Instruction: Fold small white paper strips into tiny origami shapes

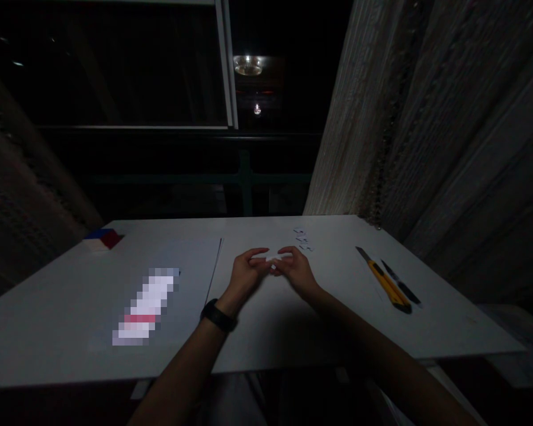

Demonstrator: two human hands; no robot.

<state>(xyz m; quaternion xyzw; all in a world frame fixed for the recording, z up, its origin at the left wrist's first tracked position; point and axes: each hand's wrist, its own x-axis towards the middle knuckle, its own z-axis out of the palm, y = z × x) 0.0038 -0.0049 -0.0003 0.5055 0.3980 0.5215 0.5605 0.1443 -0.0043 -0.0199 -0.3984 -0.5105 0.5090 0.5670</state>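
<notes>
Over the middle of the white table, my left hand [249, 271] and my right hand [296, 269] meet at the fingertips. Between them they pinch a small piece of white paper [273, 258], which looks folded; its exact shape is too small to make out. A dark watch band circles my left wrist. Just beyond my right hand lie several small white paper pieces [302, 239] in a short row. To the left of my left hand are sheets of white paper [199, 266], with a blurred-out long item [146, 307] on top.
A yellow utility knife [384, 281] with its blade out lies on the right of the table [337, 343], beside a dark-handled knife [402, 285]. At the far left corner sits a blue, red and white cube [102, 239]. Curtains [359, 118] hang behind the table.
</notes>
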